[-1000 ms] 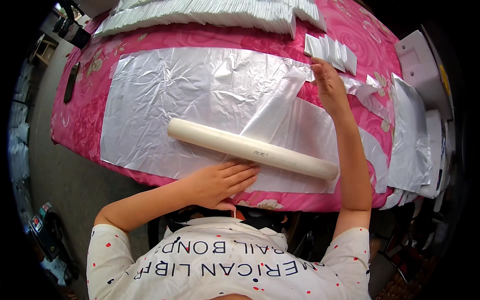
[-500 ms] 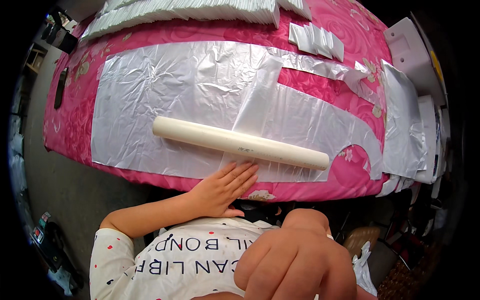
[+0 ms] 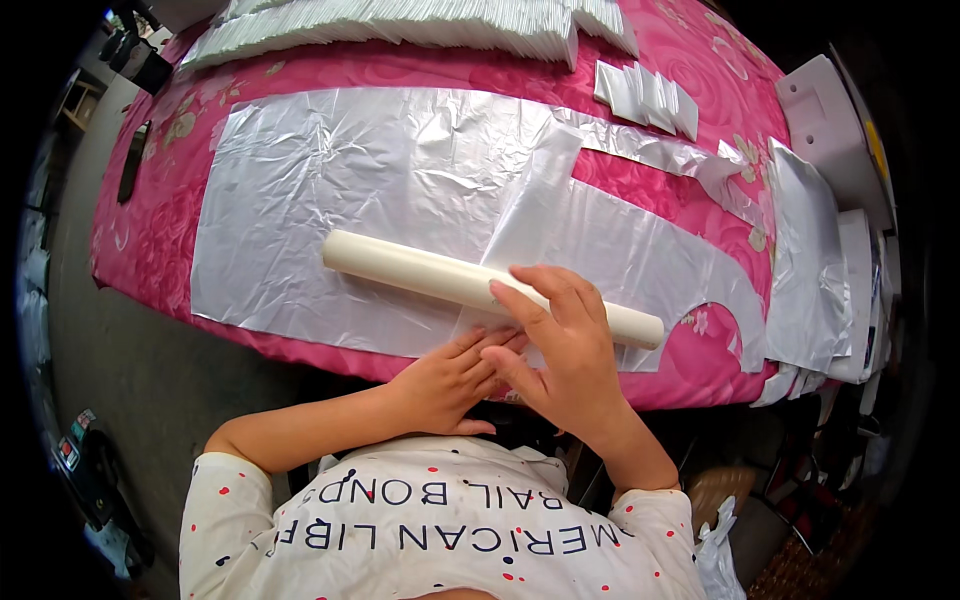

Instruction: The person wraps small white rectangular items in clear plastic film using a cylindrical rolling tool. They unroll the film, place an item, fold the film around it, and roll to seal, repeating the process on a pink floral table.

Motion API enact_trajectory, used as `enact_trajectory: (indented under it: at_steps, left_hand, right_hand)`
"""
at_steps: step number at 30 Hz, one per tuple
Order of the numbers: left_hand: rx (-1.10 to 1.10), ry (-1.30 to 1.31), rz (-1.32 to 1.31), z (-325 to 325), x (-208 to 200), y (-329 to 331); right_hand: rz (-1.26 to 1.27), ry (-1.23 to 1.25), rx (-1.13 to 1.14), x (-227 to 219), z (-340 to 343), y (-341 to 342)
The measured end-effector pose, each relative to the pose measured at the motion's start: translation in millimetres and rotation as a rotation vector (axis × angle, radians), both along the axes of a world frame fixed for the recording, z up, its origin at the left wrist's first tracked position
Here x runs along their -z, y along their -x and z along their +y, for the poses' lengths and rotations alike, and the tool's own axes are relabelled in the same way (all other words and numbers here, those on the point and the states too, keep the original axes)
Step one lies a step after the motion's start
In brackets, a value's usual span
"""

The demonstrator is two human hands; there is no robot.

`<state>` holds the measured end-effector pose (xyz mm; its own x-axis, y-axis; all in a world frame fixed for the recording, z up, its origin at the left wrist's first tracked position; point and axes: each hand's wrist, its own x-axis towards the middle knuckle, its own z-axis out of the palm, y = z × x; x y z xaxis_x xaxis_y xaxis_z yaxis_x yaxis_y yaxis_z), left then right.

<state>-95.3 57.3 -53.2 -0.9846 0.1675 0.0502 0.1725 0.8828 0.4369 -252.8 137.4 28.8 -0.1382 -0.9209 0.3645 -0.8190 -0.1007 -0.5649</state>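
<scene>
A white plastic tube (image 3: 420, 267) lies aslant across a large, flat, translucent plastic bag (image 3: 290, 190) with cut-out handles. My left hand (image 3: 450, 380) rests flat on the bag's near edge, fingers outstretched, just below the tube. Above the tube's right half is my right hand (image 3: 565, 345), its fingers spread over it and its thumb close to my left fingertips. Whether the right fingers press on the tube cannot be made out. Part of the bag's near edge is hidden under both hands.
Long rows of folded white plastic (image 3: 380, 35) line the table's far side, with a smaller folded bunch (image 3: 648, 97) nearer. More plastic sheets (image 3: 810, 270) and a white foam box (image 3: 825, 125) stand at the right. A dark slim object (image 3: 132, 162) lies on the pink tablecloth (image 3: 150, 260).
My right hand has come forward from near my chest to over the tube. My left hand stays at the bag's near edge. The whole view has shifted slightly.
</scene>
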Motion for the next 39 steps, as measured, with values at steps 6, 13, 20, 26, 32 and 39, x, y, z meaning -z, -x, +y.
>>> enact_trajectory:
  at_steps: [6,13,20,26,32,39]
  left_hand:
    - [-0.03,0.145,0.017,3,-2,-4]
    - [0.008,-0.035,0.04,-5,-8,-4]
    - [0.031,0.05,-0.03,-22,-9,-7]
    - [-0.028,0.319,0.023,17,7,-14]
    - [-0.06,0.278,-0.029,25,4,-17]
    - [-0.035,0.145,-0.003,22,4,-17]
  right_hand:
    - [0.296,-0.152,0.229,53,23,39]
    - [0.377,-0.191,0.724,60,73,119]
    - [0.238,-0.111,0.528,40,75,94]
    - [0.211,-0.172,0.055,36,31,40]
    - [0.202,-0.104,0.085,48,-24,60]
    - [0.306,0.059,0.259,65,-80,122]
